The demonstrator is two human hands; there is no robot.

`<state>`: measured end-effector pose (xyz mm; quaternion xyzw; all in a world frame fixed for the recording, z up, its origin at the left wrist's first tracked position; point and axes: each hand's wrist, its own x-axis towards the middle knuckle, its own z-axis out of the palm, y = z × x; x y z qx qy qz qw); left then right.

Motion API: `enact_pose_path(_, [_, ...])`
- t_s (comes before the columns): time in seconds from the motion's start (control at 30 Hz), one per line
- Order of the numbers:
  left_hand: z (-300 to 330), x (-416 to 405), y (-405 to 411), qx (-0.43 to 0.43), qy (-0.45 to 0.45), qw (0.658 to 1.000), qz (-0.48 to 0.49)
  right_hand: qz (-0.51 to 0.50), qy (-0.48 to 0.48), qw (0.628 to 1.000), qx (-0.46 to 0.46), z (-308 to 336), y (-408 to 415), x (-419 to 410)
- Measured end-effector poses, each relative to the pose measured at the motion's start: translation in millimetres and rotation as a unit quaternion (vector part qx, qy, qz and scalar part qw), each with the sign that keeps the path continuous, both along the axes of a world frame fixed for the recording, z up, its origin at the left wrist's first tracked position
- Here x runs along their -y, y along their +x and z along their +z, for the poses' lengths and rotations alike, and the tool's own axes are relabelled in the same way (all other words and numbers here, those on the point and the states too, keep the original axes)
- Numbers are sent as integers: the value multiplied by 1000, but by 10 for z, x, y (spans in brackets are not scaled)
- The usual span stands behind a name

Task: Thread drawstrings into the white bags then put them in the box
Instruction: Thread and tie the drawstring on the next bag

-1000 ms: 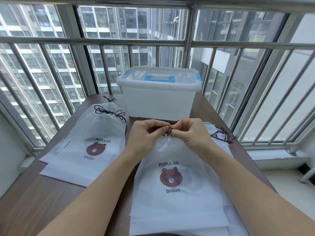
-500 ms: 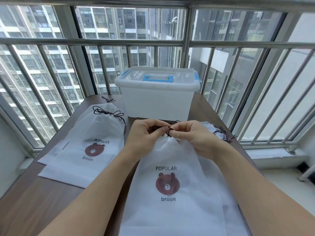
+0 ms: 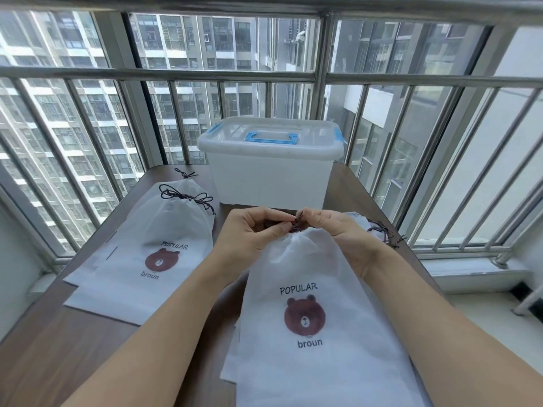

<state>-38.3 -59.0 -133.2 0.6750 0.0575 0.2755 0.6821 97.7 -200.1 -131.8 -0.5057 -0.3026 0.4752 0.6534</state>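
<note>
1. Pinching the dark drawstring (image 3: 297, 223) between curled fingertips, the left hand (image 3: 252, 230) and the right hand (image 3: 332, 227) meet at the gathered mouth of the near white bag (image 3: 317, 289), just above centre of view.
2. That bag lies flat on the wooden table (image 3: 58, 348), running from the hands down toward 6 o'clock, its bear print and the words "POPULAR" and "broun" facing up; more white sheets lie under it.
3. At 9 o'clock of the hands, a second white bag (image 3: 164, 245) lies on a small stack, its mouth cinched with a knotted cord (image 3: 188, 198).
4. At 3 o'clock, just beside the right wrist, loose cords (image 3: 385, 235) lie on another bag's edge.
5. At 12 o'clock stands the translucent box (image 3: 270, 177), lid on, with a blue handle, at the table's far edge before the metal railing (image 3: 205, 74).
</note>
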Motion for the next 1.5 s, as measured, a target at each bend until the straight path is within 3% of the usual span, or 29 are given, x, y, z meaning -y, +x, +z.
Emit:
enact_pose_path(0.37, [-7, 61, 15, 1, 18, 999, 38, -33, 55, 989, -133, -14, -2, -88])
enact_pose_path(0.47, [-4, 59, 19, 8, 2, 999, 36, 12, 40, 990, -131, -43, 90, -48])
enact_pose_path(0.6, [0, 61, -3, 29, 14, 999, 18, 57, -36, 997, -34, 6, 104, 11])
enact_pose_path(0.7, [2, 77, -31, 42, 47, 997, -34, 54, -74, 996, -12, 23, 57, 35])
enact_pose_path(0.9, [-42, 23, 4, 23, 101, 995, 12, -13, -63, 987, 144, 33, -27, -33])
enact_pose_path(1.03, [-29, 12, -9, -1, 109, 994, 29, -129, 21, 951, 282, 55, -35, -31])
enact_pose_path(1.13, [-27, -19, 1, -24, 73, 997, 33, -143, 47, 920, 361, 57, -46, -42])
enact_pose_path(1.27, [-31, -58, 3, -30, 9, 999, 18, -133, 46, 896, 421, 22, -41, -49])
enact_pose_path(1.5, [-14, -85, -4, -31, 25, 998, 42, -130, 28, 870, 475, 21, -54, -74])
